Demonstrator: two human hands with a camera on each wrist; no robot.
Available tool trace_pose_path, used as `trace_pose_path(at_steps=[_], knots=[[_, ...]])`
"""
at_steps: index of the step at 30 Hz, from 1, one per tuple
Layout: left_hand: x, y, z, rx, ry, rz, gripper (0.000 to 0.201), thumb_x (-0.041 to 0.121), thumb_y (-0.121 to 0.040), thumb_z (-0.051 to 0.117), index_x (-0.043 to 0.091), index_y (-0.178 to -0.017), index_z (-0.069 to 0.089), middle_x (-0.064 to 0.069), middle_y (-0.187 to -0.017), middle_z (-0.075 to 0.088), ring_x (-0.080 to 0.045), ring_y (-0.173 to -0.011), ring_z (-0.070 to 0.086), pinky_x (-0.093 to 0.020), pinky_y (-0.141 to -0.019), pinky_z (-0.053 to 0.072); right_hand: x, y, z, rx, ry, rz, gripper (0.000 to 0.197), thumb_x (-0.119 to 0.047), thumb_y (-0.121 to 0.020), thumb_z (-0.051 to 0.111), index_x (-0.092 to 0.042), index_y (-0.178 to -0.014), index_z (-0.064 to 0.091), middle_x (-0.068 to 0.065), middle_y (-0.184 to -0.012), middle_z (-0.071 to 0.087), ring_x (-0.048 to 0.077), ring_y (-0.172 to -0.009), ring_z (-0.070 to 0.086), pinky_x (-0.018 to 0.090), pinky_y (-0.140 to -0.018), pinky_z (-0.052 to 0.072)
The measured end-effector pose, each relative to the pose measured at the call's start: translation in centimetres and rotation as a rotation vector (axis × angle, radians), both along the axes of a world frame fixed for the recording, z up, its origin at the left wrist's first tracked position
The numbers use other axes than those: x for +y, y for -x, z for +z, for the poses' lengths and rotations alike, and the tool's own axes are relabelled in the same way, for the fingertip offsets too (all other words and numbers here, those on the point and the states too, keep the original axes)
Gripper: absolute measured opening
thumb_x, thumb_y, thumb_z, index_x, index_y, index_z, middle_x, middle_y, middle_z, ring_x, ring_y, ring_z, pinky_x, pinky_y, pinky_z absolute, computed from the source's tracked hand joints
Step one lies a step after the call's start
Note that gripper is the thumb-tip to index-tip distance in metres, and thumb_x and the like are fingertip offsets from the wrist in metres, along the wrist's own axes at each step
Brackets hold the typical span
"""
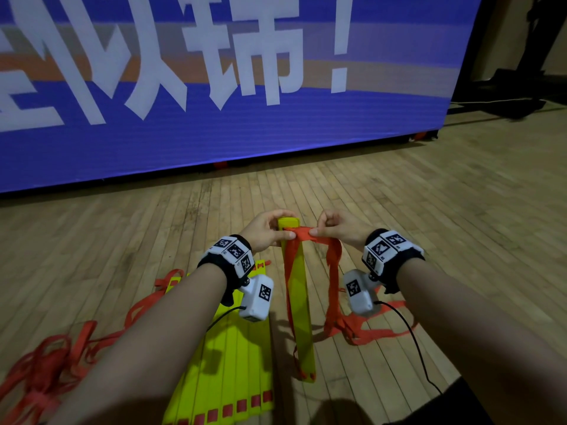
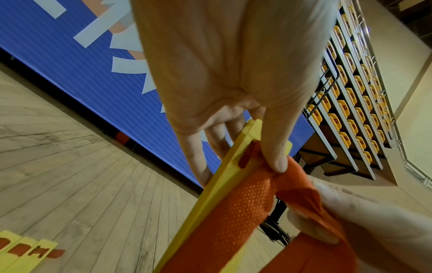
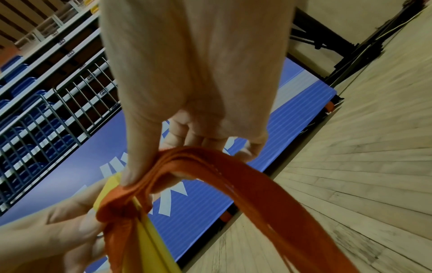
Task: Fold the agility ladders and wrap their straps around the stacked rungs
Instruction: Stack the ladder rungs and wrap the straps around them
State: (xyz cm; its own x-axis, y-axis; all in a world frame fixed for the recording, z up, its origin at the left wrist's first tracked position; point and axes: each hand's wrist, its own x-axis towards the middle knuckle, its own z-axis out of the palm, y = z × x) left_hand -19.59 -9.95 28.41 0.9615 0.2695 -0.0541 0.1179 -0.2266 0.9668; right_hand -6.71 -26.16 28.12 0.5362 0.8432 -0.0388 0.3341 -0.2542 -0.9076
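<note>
1. The left hand gripped the top end of a stack of yellow rungs, fingers curled behind it and the thumb pressed onto the orange strap against the stack's front face.
2. The stack stood nearly upright, its lower end on the wooden floor between the person's forearms.
3. The right hand pinched a bunch of the same strap just beside the stack's top, thumb on one side and curled fingers on the other.
4. From that pinch the strap hung in a loop down to a loose tangle on the floor to the right of the stack; another run of it lay down the stack's front.
5. A second ladder lay on the floor to the left, its yellow rungs side by side and touching, with orange webbing showing through slots at their near ends.
6. More orange strapping lay heaped at the far left.
7. A large blue banner with white characters stood beyond the hands.
8. In the left wrist view, rows of yellow seats rose behind it.
</note>
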Motion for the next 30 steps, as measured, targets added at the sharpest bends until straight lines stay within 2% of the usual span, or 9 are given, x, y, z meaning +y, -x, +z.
trace_pose_path(at_steps=[6, 11, 13, 15, 19, 21, 26, 28, 30], knots=[[0.0, -0.3, -0.3, -0.039, -0.058, 0.05, 0.032, -0.006, -0.084, 0.064, 0.017, -0.106, 0.056, -0.002, -0.086, 0.059, -0.011, -0.076, 0.062, -0.02, -0.062, 0.055, -0.1, 0.2, 0.9, -0.012, 0.038, 0.018, 0.018, -0.007, -0.085, 0.067, -0.012, -0.078, 0.051, 0.002, -0.072, 0.067, 0.003, -0.054, 0.064, 0.014, -0.05, 0.049], [0.0, -0.3, -0.3, -0.04, -0.1, 0.066, 0.033, -0.003, -0.082, 0.068, 0.016, -0.107, 0.057, -0.002, -0.086, 0.061, -0.013, -0.076, 0.063, -0.023, -0.067, 0.056, -0.1, 0.2, 1.7, -0.146, 0.159, 0.005, 0.022, -0.015, -0.087, 0.067, -0.014, -0.109, 0.065, 0.003, -0.094, 0.067, 0.013, -0.085, 0.063, 0.027, -0.081, 0.052], [-0.1, -0.3, -0.3, -0.042, -0.118, 0.095, 0.033, -0.001, -0.081, 0.07, 0.018, -0.105, 0.058, -0.002, -0.087, 0.062, -0.014, -0.077, 0.063, -0.024, -0.065, 0.057, -0.1, 0.2, 2.1, -0.15, 0.183, -0.02, 0.014, -0.013, -0.087, 0.066, -0.013, -0.1, 0.07, 0.004, -0.093, 0.068, 0.015, -0.086, 0.063, 0.03, -0.084, 0.053], [-0.3, -0.6, -0.6, -0.056, -0.166, 0.14, 0.034, 0.001, -0.079, 0.074, 0.023, -0.1, 0.059, -0.006, -0.089, 0.064, -0.019, -0.079, 0.064, -0.03, -0.065, 0.058, 0.0, 0.7, 2.3, -0.154, 0.176, -0.045, 0.004, -0.013, -0.087, 0.066, -0.015, -0.088, 0.07, 0.003, -0.087, 0.068, 0.013, -0.077, 0.063, 0.026, -0.077, 0.054], [-0.9, -1.0, -1.1, -0.094, -0.294, 0.227, 0.036, 0.006, -0.076, 0.077, 0.034, -0.09, 0.058, -0.014, -0.094, 0.068, -0.03, -0.085, 0.067, -0.043, -0.073, 0.058, 0.8, 2.0, 1.5, -0.293, 0.131, -0.086, 0.017, -0.016, -0.082, 0.072, -0.022, -0.07, 0.062, -0.001, -0.075, 0.065, 0.011, -0.066, 0.059, 0.021, -0.062, 0.05], [-1.2, -1.1, -1.3, -0.109, -0.309, 0.263, 0.036, 0.006, -0.076, 0.076, 0.036, -0.083, 0.057, -0.012, -0.091, 0.069, -0.029, -0.083, 0.068, -0.041, -0.071, 0.058, 0.9, 2.6, 1.0, -0.301, 0.092, -0.093, 0.022, -0.014, -0.083, 0.071, -0.022, -0.067, 0.059, -0.002, -0.067, 0.061, 0.008, -0.056, 0.056, 0.021, -0.056, 0.048], [-1.3, -0.9, -1.6, -0.095, -0.256, 0.258, 0.034, 0.004, -0.076, 0.076, 0.031, -0.089, 0.057, -0.011, -0.099, 0.071, -0.026, -0.087, 0.07, -0.037, -0.066, 0.058, 0.8, 2.7, 0.1, -0.238, 0.066, -0.087, 0.024, -0.005, -0.087, 0.061, -0.02, -0.069, 0.057, -0.003, -0.064, 0.061, 0.008, -0.054, 0.06, 0.037, -0.065, 0.051], [-1.2, -0.7, -1.5, -0.101, -0.233, 0.193, 0.038, 0.001, -0.078, 0.074, 0.027, -0.101, 0.06, -0.008, -0.11, 0.069, -0.022, -0.095, 0.068, -0.032, -0.063, 0.057, 0.8, 2.6, 0.0, -0.218, 0.045, -0.074, 0.024, -0.001, -0.087, 0.06, -0.019, -0.071, 0.059, -0.004, -0.067, 0.062, 0.006, -0.054, 0.061, 0.035, -0.064, 0.052], [-1.0, -0.5, -1.3, -0.098, -0.207, 0.132, 0.04, -0.001, -0.081, 0.071, 0.024, -0.11, 0.061, -0.004, -0.108, 0.067, -0.013, -0.086, 0.067, -0.022, -0.056, 0.054, 0.8, 2.4, -0.1, -0.209, 0.032, -0.058, 0.024, 0.0, -0.088, 0.059, -0.018, -0.072, 0.06, -0.004, -0.072, 0.063, 0.003, -0.053, 0.062, 0.026, -0.06, 0.051]])
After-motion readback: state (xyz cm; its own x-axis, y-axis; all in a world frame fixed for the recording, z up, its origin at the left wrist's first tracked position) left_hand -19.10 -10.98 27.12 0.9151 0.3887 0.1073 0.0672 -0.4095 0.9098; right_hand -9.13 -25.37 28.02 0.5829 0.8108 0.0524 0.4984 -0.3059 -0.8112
